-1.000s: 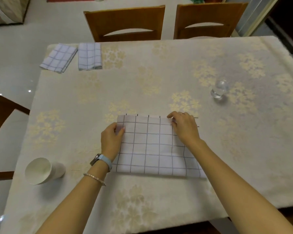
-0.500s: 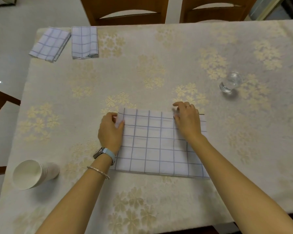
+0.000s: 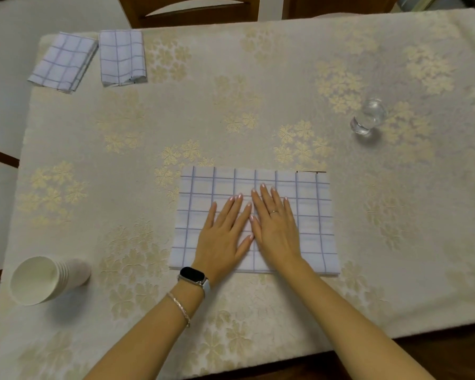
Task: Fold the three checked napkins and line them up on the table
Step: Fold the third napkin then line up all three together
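Note:
A white napkin with a blue check [image 3: 307, 215] lies folded into a wide rectangle near the table's front edge. My left hand [image 3: 225, 237] and my right hand [image 3: 274, 229] lie flat on its middle, side by side, fingers spread and pointing away from me. Neither hand grips the cloth. Two smaller folded checked napkins rest at the far left corner: one [image 3: 63, 61] sits slanted at the table's edge, the other [image 3: 122, 57] lies just to its right, a narrow gap between them.
A stack of white paper cups [image 3: 47, 279] lies on its side at the near left. A clear glass [image 3: 368, 116] stands at the right. The table wears a cream cloth with gold flowers [image 3: 258, 91]. Two wooden chairs [image 3: 192, 9] stand behind it.
Both hands left the napkin's far corners and came together flat on its middle. The camera view tilted further down onto the table.

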The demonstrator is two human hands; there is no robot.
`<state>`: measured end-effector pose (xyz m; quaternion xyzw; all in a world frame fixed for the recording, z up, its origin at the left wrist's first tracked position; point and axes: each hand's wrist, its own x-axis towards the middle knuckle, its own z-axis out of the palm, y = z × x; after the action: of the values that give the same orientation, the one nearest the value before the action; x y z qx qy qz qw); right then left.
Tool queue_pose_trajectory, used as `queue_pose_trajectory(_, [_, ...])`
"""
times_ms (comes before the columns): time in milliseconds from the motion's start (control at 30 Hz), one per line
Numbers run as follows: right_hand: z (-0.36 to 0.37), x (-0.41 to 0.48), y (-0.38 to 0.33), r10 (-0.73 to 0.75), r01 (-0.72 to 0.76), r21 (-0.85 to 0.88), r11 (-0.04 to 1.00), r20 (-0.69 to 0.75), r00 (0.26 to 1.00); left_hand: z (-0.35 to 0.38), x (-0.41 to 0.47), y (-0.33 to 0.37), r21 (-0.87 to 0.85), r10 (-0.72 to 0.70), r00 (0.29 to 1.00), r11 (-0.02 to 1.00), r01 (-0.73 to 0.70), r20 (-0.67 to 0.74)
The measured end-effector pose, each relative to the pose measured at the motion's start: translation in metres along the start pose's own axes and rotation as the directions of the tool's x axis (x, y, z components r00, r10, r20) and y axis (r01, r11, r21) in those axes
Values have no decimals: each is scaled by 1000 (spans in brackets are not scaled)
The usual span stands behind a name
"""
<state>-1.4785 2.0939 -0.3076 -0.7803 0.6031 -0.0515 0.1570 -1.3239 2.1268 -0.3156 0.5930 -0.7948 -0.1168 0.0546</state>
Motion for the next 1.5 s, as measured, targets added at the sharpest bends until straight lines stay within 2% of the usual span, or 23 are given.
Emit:
queue_pose_trajectory(233, [-3, -3, 3, -17, 17, -11, 1000, 7, 1000, -2, -3, 5, -12, -69, 998, 998, 69, 8])
queue_pose_trajectory(433, [5, -47, -5, -35, 34, -27, 999, -31, 999, -9, -29, 12, -147, -77, 992, 987, 61, -101])
queue_pose_trajectory(633, [8, -58, 4, 8, -8, -43, 999, 2, 1000, 0, -49, 8, -19, -107, 994, 994, 107, 13])
queue_pose_trajectory(800, [-9, -76, 49, 137, -135, -87, 987, 20, 990, -8, -61, -18, 16, -187, 981, 982, 187, 48])
queue_pose_trajectory(1000, [-18, -78, 63, 104, -98, -96, 991, 65, 992, -18, -63, -30, 34, -141, 982, 990, 137, 126])
queue_pose_trajectory(1100, [-20, -81, 44, 86, -87, -19, 996, -35, 996, -30, -73, -23, -63, -185, 983, 981, 186, 17])
queue_pose_trajectory(1167, [-19, -86, 21, 42, -38, 31, 999, -114, 993, -38, -87, -14, -251, -351, 932, 914, 320, -91])
queue_pose_trajectory(1233, [-15, -94, -7, -38, 50, 96, 994, -123, 992, -44, -102, -4, -497, -582, 808, 729, 470, -89])
queue_pose_trajectory(1300, [-9, -102, -36, -144, 153, 146, 977, -73, 987, -48, -113, 1, -646, -733, 680, 521, 558, -4])
queue_pose_trajectory(1400, [3, -113, -65, -193, 187, 208, 960, 9, 981, -50, -121, -1, -777, -822, 555, 263, 572, 129])
queue_pose_trajectory(1500, [14, -115, -72, -132, 114, 256, 960, 55, 990, -51, -122, -5, -852, -827, 504, 61, 521, 249])
